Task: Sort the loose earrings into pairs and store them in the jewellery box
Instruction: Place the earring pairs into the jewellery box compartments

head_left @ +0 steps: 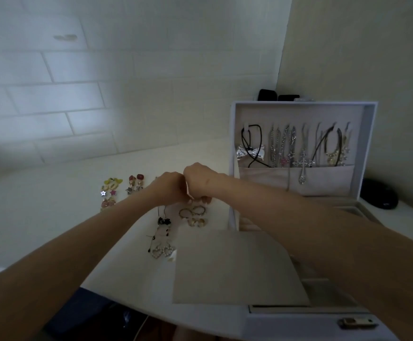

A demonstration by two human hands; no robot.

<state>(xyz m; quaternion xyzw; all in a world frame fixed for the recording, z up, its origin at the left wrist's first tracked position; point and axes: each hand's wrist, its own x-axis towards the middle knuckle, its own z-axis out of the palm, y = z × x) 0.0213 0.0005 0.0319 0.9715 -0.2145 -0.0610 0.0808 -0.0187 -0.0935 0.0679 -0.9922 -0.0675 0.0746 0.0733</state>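
Box front: the jewellery box stood open at the near right, its latch facing the wearer.
Beige panel: a flat panel lay across the box's near left corner and the table edge, covering whatever was under it.
Box compartments: mostly hidden by the panel and the right forearm; no stored earring could be seen.
Heart earrings: a matched pearl-edged pair, side by side on the table, just left of the panel.
Black pieces: small dark earrings beyond the hearts; pairing unclear.
Gold hoops: two thin hoops touching, with chunkier gold ones just nearer; grouped, not boxed.
Left hand: fingers curled downward, meeting the right hand above the hoops; could not tell whether it pinched anything.
Right hand: likewise curled, fingertips down; contents not visible.
Coloured earrings: yellow, red, star and pink pieces set in rows at the far left.
Lid: upright, necklaces hanging inside.
Progress (judgement): pairing largely done on the table; transfer to the box apparently all left to do.
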